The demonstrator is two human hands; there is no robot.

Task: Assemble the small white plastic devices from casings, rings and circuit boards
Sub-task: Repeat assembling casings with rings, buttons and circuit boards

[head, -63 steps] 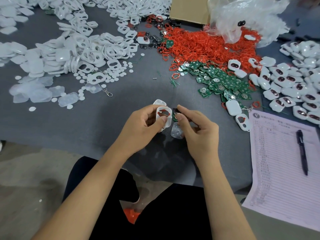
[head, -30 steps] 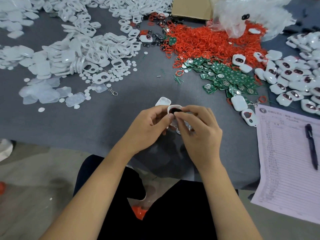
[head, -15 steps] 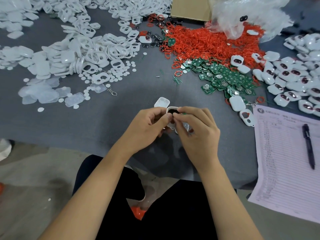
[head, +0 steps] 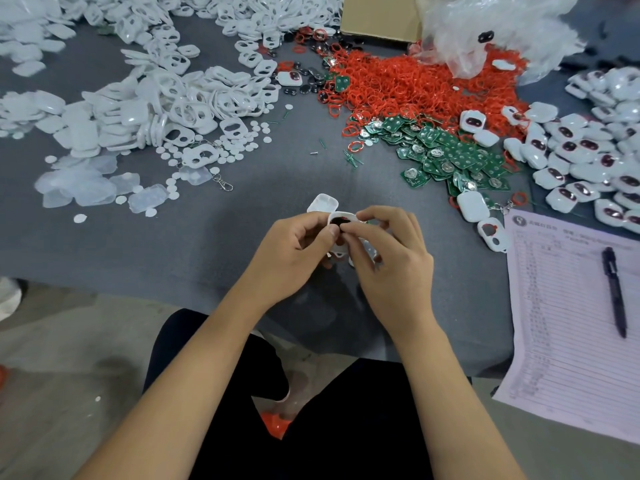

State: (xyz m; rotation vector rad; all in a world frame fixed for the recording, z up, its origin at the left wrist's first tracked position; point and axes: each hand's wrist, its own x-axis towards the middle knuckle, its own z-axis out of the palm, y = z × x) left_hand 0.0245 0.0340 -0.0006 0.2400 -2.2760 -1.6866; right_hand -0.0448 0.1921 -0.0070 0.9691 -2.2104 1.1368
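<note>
My left hand point(head: 294, 247) and my right hand point(head: 391, 258) meet over the near middle of the grey table point(head: 173, 244). Between them they hold a small white casing point(head: 337, 220) with a dark oval part in its window. My left thumb and my right fingertips pinch its upper edge. A second white casing half point(head: 322, 203) lies on the table just behind my hands. Most of the held casing is hidden by my fingers.
White casings point(head: 166, 98) are heaped at the back left, red rings point(head: 408, 84) and green circuit boards point(head: 446, 154) at the back right. Finished devices point(head: 581, 157) lie far right. A paper form point(head: 568, 317) with a pen point(head: 614, 289) hangs over the near right edge.
The casing was held upright with an empty window, with a dark part in my right fingers. Now the dark part sits in the window and both hands have closed in on it.
</note>
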